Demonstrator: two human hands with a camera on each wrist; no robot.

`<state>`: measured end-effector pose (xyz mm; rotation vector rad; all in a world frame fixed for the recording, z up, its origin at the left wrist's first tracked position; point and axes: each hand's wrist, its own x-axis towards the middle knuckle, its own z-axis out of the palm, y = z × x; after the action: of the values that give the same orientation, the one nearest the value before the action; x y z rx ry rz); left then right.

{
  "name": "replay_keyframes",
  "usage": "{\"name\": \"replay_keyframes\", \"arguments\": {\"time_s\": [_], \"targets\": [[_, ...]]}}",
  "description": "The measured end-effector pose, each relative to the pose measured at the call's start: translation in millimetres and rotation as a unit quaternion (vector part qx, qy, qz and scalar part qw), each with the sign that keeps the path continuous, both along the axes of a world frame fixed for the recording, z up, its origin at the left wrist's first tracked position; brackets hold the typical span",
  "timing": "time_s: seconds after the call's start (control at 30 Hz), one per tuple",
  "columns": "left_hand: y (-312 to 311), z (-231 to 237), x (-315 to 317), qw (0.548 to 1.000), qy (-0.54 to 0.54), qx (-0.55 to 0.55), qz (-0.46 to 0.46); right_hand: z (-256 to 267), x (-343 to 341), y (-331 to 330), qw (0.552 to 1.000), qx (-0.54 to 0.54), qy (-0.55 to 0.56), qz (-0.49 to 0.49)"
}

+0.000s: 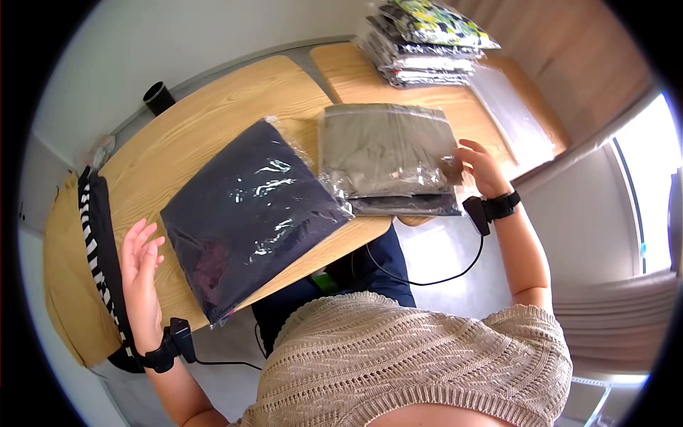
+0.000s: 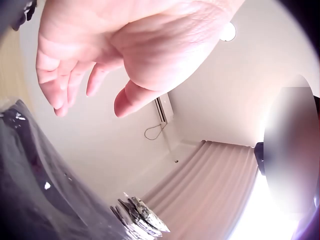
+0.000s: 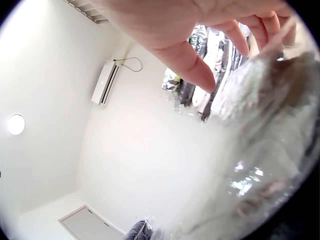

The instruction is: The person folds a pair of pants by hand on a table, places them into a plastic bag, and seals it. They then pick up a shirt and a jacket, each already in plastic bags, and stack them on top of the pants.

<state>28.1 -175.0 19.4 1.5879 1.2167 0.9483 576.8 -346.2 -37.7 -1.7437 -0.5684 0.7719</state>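
In the head view a folded dark navy garment [image 1: 249,206] in a clear plastic bag lies slantwise across the table, its near corner past the front edge. To its right is a folded olive-grey garment [image 1: 388,146], also bagged, with a darker strip along its near side. My left hand [image 1: 140,274] hovers off the navy package's left side, fingers loosely spread and thumb apart, with nothing in it. My right hand [image 1: 485,169] is at the right edge of the olive package, fingertips right at the plastic. The right wrist view shows its thumb [image 3: 192,70] away from the fingers.
Several bagged garments [image 1: 427,53] form a stack on the second table at the back right. Beside it lie flat clear bags [image 1: 511,114]. Tan clothing [image 1: 71,277] and a black-and-white striped piece [image 1: 96,249] drape at the left. A black cup [image 1: 158,98] stands behind the table.
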Motion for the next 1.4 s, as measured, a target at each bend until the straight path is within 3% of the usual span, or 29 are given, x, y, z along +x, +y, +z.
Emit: {"name": "replay_keyframes", "arguments": {"time_s": [0.13,0.17,0.33,0.5,0.7,0.73,0.77,0.83,1.0,1.17,1.23,1.27,1.4], "targets": [[-10.6,17.0,42.5,0.996,-0.004,0.008,-0.087,-12.5,-0.9,-2.7,1.0,-0.013,-0.025,-0.003],[-11.5,19.3,52.3,0.992,-0.008,0.011,-0.126,-11.6,9.7,-1.9,0.998,-0.041,0.0,0.053],[-19.3,30.2,95.1,0.982,0.008,0.028,-0.186,-0.8,0.2,3.6,0.992,-0.112,-0.023,0.049],[-22.2,33.6,129.0,0.975,0.007,0.026,-0.221,-18.0,1.9,9.5,0.991,-0.003,-0.135,0.011],[-17.0,27.7,175.6,0.949,-0.002,0.022,-0.315,1.5,-15.7,-1.4,0.977,0.024,-0.198,0.082],[-16.0,26.3,183.9,0.948,0.001,0.02,-0.319,0.8,-18.5,-3.7,0.98,0.094,-0.155,0.086],[-14.1,25.2,191.4,0.948,0.0,0.021,-0.318,1.1,-20.8,-7.6,0.979,0.095,-0.156,0.087],[-7.8,22.7,205.7,0.942,0.001,-0.003,-0.336,3.5,-19.6,-17.6,0.994,0.101,-0.007,0.05],[8.6,16.5,236.7,0.942,-0.004,-0.059,-0.331,-10.2,6.3,-52.9,0.982,0.108,0.156,-0.005],[16.3,-4.7,278.5,0.911,-0.013,-0.269,-0.312,-16.0,16.3,-73.4,0.986,0.042,0.159,-0.025],[12.1,-14.8,298.8,0.908,0.059,-0.285,-0.301,-18.4,14.6,-72.7,0.992,0.021,0.116,-0.043],[21.0,-30.6,307.9,0.885,0.064,-0.315,-0.336,-9.9,13.7,-74.0,0.995,-0.037,0.087,-0.02],[20.0,-52.2,329.8,0.876,0.108,-0.332,-0.332,-4.5,-0.2,-62.7,0.997,0.022,0.052,-0.048]]}}
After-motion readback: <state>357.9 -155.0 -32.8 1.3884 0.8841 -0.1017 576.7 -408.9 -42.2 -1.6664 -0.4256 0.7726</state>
